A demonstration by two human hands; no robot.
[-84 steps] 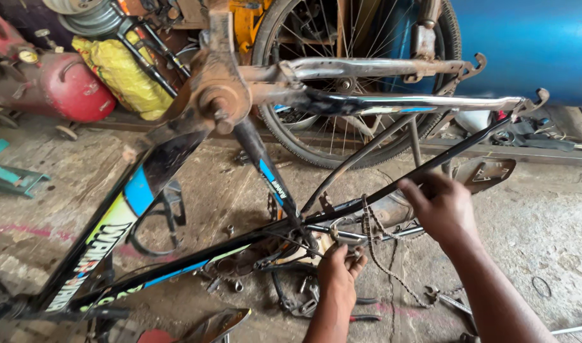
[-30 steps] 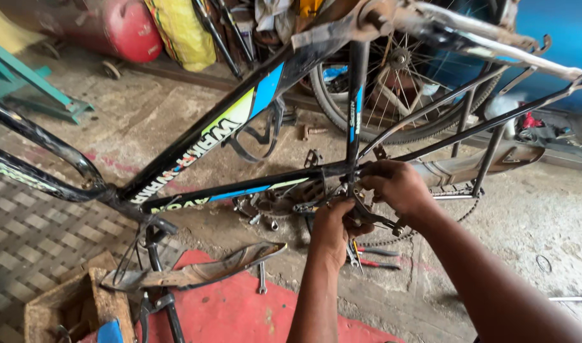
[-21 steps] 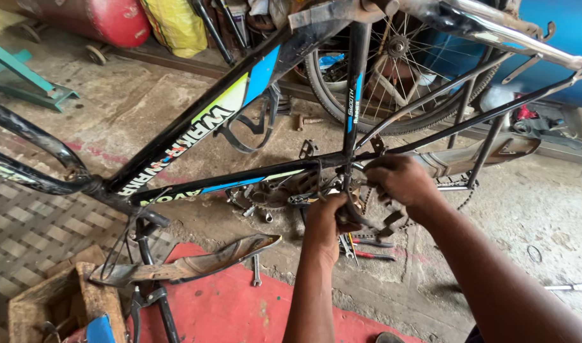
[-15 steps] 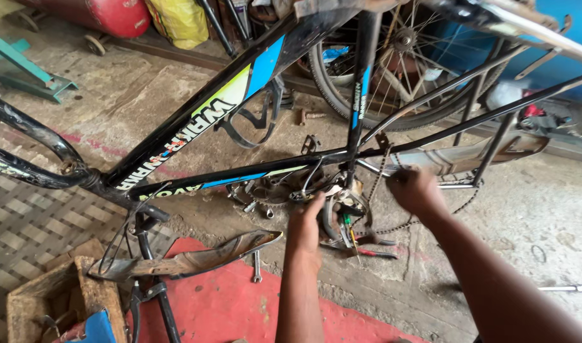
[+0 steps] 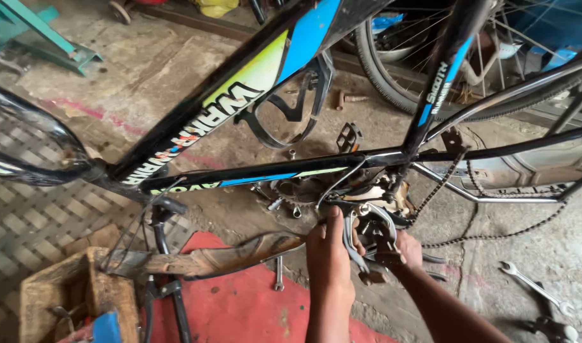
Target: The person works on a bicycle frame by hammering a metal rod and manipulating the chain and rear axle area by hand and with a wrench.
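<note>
An upside-down black bicycle frame (image 5: 272,171) with blue and yellow-green panels spans the view. Just below its lower tube, my left hand (image 5: 329,254) grips the left arm of a silver brake caliper (image 5: 367,223), thumb pointing up. My right hand (image 5: 406,249) closes on the caliper's right side and a dark part under it. A thin cable (image 5: 339,184) runs from the caliper up to the frame. A loose chain (image 5: 494,238) hangs from the frame to the right of my hands.
A red mat (image 5: 240,308) and a wooden box (image 5: 68,295) lie at lower left, with a mudguard (image 5: 233,254) across them. A spanner (image 5: 535,289) lies on the concrete at right. A pedal (image 5: 349,135), a bottle cage (image 5: 291,117), a wheel (image 5: 424,89) and a green stand (image 5: 46,38) sit further back.
The view has closed in and tilted down. My right hand has come left from beside the chain onto the brake caliper, and both hands now sit lower, beneath the frame tube.
</note>
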